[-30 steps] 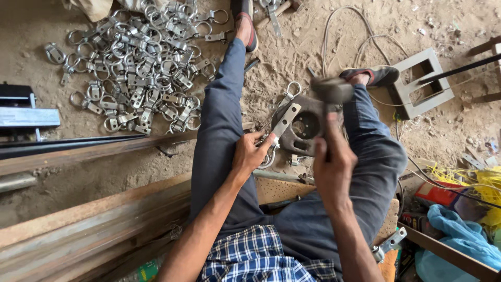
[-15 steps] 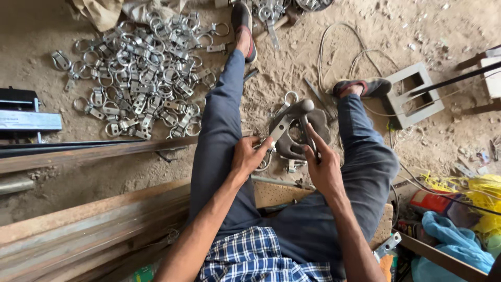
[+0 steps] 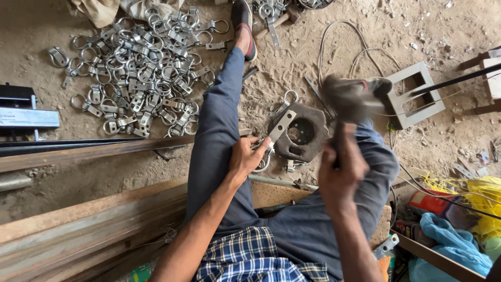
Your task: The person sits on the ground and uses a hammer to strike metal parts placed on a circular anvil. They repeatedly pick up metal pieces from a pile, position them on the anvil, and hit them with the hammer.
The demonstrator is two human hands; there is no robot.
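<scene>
The person sits on the dirt floor (image 3: 292, 73) with legs stretched toward twelve o'clock. The left hand (image 3: 246, 156) pinches the lower end of a flat metal strap (image 3: 281, 127), thumb and fingers closed on it. The strap is a short, dull grey strip with small holes along it, tilted so its free end points toward one o'clock and rests on a dark block (image 3: 302, 133). The block is a thick, rusty-brown plate with cut corners and a round hole near its middle; it lies on the floor between the legs, at about twelve o'clock from the left hand.

The right hand (image 3: 342, 169) is closed in a fist around the handle of a hammer (image 3: 352, 96). The hammer's head is raised above the block, at one o'clock from the hand, and is blurred, so its shape is hard to make out.

At ten o'clock from the left hand, beyond the left leg, lies a wide pile of clamps (image 3: 141, 73): shiny rings with flat tabs, heaped loosely. A few more lie beside the block. At three o'clock from the hammer stands a grey square frame (image 3: 417, 99). Long rusty bars (image 3: 78, 151) run across the floor at nine o'clock. A blue cloth (image 3: 443, 245) sits at the lower right corner.
</scene>
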